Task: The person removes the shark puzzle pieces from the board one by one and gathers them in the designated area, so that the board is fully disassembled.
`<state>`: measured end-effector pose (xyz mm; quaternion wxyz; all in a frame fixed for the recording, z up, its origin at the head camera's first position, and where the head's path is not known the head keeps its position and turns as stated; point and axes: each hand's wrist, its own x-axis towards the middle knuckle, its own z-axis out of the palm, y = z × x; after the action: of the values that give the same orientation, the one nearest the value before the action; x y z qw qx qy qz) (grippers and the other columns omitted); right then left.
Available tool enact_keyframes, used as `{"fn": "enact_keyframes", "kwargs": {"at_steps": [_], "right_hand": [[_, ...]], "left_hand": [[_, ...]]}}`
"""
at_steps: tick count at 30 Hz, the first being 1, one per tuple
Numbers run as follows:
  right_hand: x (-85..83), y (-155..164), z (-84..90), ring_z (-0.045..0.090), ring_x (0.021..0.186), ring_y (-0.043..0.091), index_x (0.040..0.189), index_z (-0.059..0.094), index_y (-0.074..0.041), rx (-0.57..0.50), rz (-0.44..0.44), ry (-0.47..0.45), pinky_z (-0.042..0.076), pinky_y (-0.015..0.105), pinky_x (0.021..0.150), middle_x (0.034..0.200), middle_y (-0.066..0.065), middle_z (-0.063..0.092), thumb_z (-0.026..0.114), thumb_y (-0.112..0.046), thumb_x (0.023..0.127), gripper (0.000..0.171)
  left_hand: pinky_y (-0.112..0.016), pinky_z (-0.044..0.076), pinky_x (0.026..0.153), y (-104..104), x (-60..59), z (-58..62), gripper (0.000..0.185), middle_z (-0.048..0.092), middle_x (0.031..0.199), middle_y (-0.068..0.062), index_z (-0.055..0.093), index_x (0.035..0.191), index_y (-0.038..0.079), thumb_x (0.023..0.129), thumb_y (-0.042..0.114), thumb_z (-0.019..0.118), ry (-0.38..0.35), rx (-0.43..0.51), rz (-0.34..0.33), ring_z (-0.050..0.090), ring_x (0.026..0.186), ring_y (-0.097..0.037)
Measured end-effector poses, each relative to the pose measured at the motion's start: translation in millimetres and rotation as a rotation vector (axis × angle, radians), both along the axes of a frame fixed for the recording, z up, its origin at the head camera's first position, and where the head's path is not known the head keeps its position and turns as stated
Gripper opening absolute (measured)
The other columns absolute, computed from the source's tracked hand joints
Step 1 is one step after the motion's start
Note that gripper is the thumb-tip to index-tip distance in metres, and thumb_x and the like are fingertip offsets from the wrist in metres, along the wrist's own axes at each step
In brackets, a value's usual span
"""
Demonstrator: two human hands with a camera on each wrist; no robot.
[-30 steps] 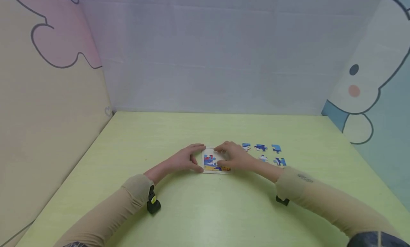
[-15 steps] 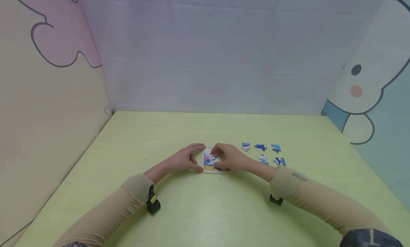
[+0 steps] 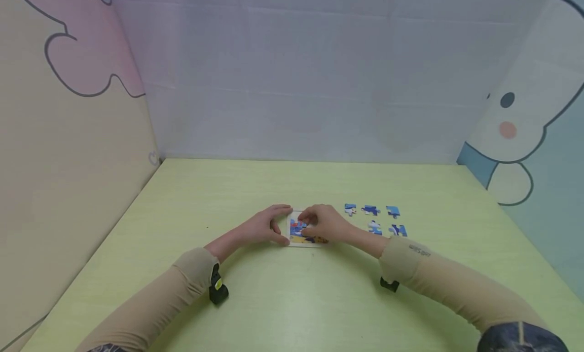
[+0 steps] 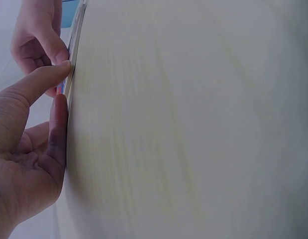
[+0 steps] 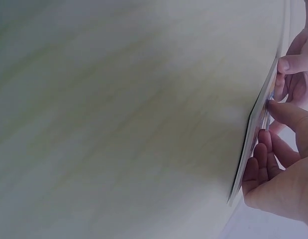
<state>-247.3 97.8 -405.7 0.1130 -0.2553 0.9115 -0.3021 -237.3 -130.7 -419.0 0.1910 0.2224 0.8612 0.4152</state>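
A small white-rimmed puzzle board (image 3: 306, 246) lies flat on the table, partly filled with a picture in blue, red and yellow. My left hand (image 3: 264, 225) holds it at the left side, thumb at the near corner and fingers stretched along to the far corner. Over the board, my right hand (image 3: 330, 224) pinches a small puzzle piece (image 5: 265, 119) between thumb and fingertips, right down at the picture. In the head view the hand covers much of the board's right half. The left wrist view shows the left thumb on the board's edge (image 4: 74, 62).
Several loose blue and white puzzle pieces lie in two rows to the right of the board, among them a far right piece (image 3: 393, 212) and a nearer one (image 3: 398, 230). The pale yellow table (image 3: 292, 301) meets a plain backdrop (image 3: 292, 88) behind and printed side panels.
My right hand has moved slightly left over the board, its fingertips coming together at a piece on the picture's left part. My left hand has stayed at the board's left side.
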Motion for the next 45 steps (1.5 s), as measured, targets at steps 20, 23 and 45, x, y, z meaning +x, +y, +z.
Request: {"fn": "enact_keyframes", "kwargs": {"at_steps": [20, 23, 45], "right_hand": [[-0.6, 4, 2.6, 0.057, 0.075, 0.008, 0.111, 0.074, -0.007, -0.065, 0.049, 0.123, 0.048, 0.020, 0.066, 0.091, 0.000, 0.072, 0.079, -0.018, 0.083, 0.031], [-0.9, 7, 8.9, 0.057, 0.078, 0.009, 0.111, 0.075, -0.007, -0.084, 0.054, 0.161, 0.047, 0.021, 0.067, 0.089, 0.000, 0.071, 0.079, -0.019, 0.083, 0.031], [1.1, 45, 35.8, 0.060, 0.091, 0.023, 0.114, 0.074, -0.010, 0.003, 0.103, 0.368, 0.047, 0.033, 0.079, 0.094, 0.001, 0.070, 0.078, -0.018, 0.085, 0.030]], "left_hand": [[-0.026, 0.049, 0.075, 0, 3.2, 2.5, 0.088, 0.023, 0.164, -0.006, 0.036, 0.154, 0.010, 0.080, 0.020, 0.082, -0.004, 0.003, -0.005, 0.060, 0.084, -0.009], [-0.026, 0.049, 0.076, 0, 4.0, 4.2, 0.088, 0.023, 0.164, -0.006, 0.035, 0.154, 0.010, 0.080, 0.020, 0.082, -0.005, 0.005, -0.003, 0.060, 0.083, -0.009], [-0.025, 0.049, 0.075, 0, 1.6, 3.2, 0.088, 0.024, 0.164, -0.007, 0.037, 0.153, 0.011, 0.079, 0.021, 0.083, -0.015, -0.007, 0.009, 0.060, 0.081, -0.010]]}}
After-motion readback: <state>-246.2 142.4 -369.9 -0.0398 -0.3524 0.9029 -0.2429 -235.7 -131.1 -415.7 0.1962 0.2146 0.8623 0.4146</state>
